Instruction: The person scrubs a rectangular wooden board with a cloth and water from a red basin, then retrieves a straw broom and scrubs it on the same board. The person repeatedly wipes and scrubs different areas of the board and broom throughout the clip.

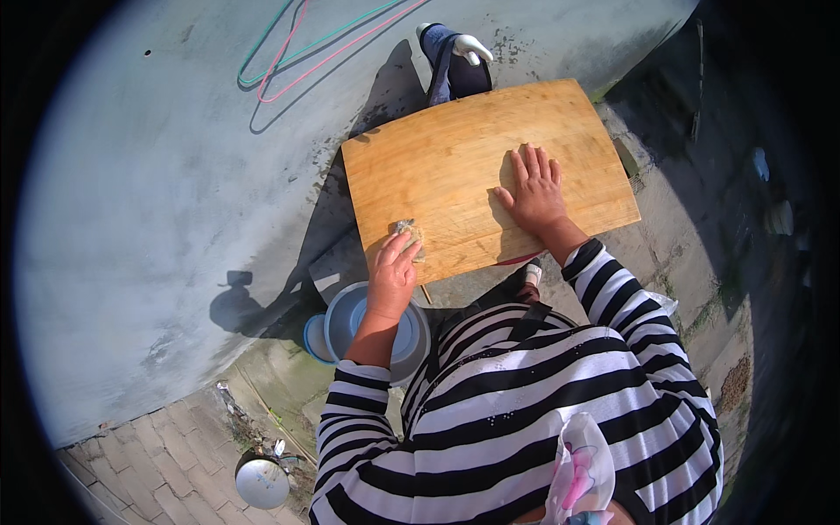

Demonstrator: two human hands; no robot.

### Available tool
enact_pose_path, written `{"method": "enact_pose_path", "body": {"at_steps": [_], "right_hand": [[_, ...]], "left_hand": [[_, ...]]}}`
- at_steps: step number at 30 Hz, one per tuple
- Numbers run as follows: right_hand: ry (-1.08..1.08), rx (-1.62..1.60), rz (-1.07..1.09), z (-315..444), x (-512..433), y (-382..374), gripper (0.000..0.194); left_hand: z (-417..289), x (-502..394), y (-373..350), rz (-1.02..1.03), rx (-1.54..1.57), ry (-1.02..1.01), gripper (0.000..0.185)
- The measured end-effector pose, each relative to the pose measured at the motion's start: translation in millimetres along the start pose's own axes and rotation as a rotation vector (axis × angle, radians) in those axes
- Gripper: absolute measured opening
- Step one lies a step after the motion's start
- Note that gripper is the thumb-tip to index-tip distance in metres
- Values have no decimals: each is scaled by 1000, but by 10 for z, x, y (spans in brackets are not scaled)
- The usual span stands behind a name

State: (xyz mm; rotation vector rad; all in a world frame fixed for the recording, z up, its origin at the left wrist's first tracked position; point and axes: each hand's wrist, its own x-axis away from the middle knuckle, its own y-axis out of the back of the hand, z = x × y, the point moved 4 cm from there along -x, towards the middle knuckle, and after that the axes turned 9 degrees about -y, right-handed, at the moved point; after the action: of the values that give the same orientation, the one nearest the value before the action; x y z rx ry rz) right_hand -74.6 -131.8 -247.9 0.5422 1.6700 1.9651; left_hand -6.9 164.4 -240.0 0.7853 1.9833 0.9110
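A large wooden board (459, 157) lies before me with its broad face up. My left hand (394, 272) is at the board's near left corner, its fingers over a small scouring pad or crumpled cloth (415, 244) with a silvery part at its far end. My right hand (537, 193) rests palm down on the right half of the board, fingers spread, with nothing in it. The underside of the pad is hidden.
A grey basin (338, 321) and a blue-rimmed container (316, 338) stand below my left forearm. Behind the board are a blue cloth item (438, 49) and a faucet-like white object (472, 47). Hoses or wires (289, 59) cross the grey wall. A round lid (262, 483) lies lower left.
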Motion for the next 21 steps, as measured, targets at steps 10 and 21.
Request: {"method": "enact_pose_path", "body": {"at_steps": [10, 21], "right_hand": [[-6, -31, -16, -7, 6, -37, 79], [1, 9, -5, -9, -14, -47, 79]], "left_hand": [[-676, -448, -639, 18, 132, -139, 41], [65, 107, 151, -201, -43, 78, 40]]}}
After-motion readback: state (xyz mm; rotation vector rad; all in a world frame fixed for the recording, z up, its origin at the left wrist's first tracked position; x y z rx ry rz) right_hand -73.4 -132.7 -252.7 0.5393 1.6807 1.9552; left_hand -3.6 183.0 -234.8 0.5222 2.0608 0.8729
